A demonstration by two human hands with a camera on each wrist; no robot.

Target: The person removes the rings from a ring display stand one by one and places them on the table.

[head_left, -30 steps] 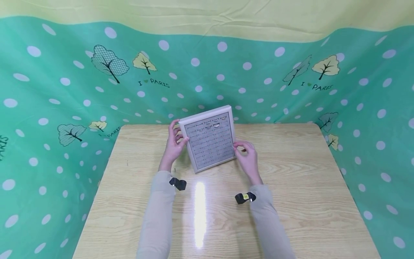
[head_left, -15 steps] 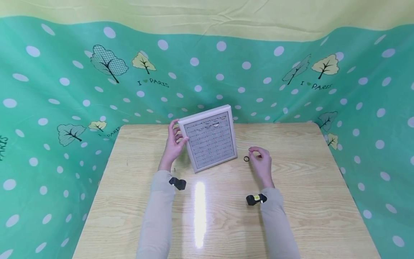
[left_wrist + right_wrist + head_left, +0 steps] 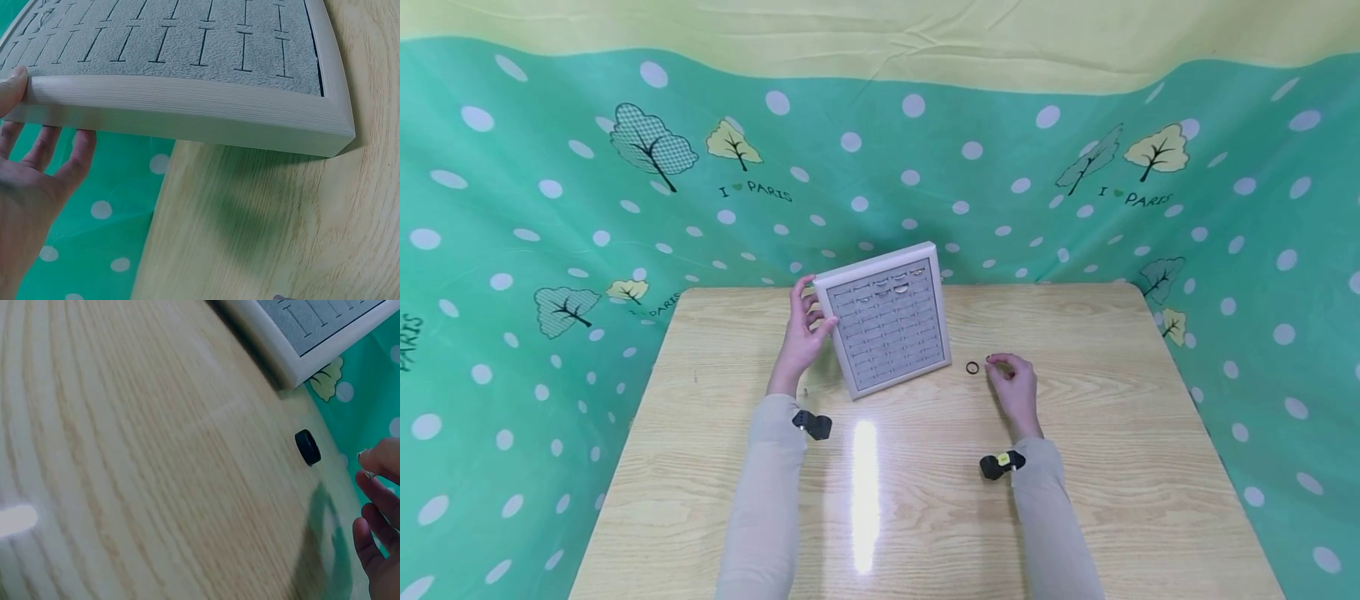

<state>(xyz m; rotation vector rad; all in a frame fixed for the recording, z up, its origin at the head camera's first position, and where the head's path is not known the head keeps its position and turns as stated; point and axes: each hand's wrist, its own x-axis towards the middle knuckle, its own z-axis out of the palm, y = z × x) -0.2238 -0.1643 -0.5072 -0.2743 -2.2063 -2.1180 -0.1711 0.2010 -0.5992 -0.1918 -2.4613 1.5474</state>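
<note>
My left hand (image 3: 803, 337) grips the left side of a ring display tray (image 3: 822, 287), thumb on the front of its pale frame and fingers behind. The tray stands tilted up, its grey slotted pad (image 3: 181, 47) facing me. Several rings (image 3: 901, 289) sit in the upper two rows of slots. To the right of the tray, my right hand (image 3: 1017, 387) pinches a small shiny ring (image 3: 369, 474) between thumb and finger; the fingers hide part of it. A black ring (image 3: 307, 447) stands on edge on the table, between the tray and my right hand.
The wooden table (image 3: 1135, 467) has a bright light reflection in its middle. A green dotted cloth (image 3: 1000, 200) hangs along its back and sides. A tiny dark speck (image 3: 806, 392) lies by my left wrist.
My right hand has moved right, away from the tray's lower right edge, uncovering the black ring on the table. My left hand and the tray have stayed in place.
</note>
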